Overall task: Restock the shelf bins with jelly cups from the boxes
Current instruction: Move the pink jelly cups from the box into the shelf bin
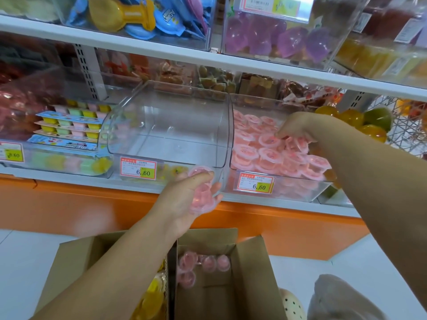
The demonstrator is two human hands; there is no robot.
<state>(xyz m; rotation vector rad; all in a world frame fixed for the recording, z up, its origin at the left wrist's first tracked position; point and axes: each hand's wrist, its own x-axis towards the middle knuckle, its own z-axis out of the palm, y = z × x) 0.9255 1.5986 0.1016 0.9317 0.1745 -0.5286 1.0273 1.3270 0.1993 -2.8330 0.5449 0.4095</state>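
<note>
My left hand (184, 199) holds several pink jelly cups (203, 195) just in front of the clear bin with its lid raised (171, 125). That bin shows a few yellow cups low at its front. My right hand (293, 130) reaches into the neighbouring clear bin (277, 188), which is heaped with pink jelly cups (272, 155); its fingers rest among the cups and their tips are hidden. Below, an open cardboard box (254, 273) holds several pink cups (203, 264) at its bottom.
A second box (69, 262) on the left holds yellow jelly cups (154, 294). Price tags reading 6.60 (138, 168) hang on both bins. A bin of multicolour jelly packs (69, 125) stands left; upper shelf bins (272, 35) overhang. An orange shelf base (69, 204) runs below.
</note>
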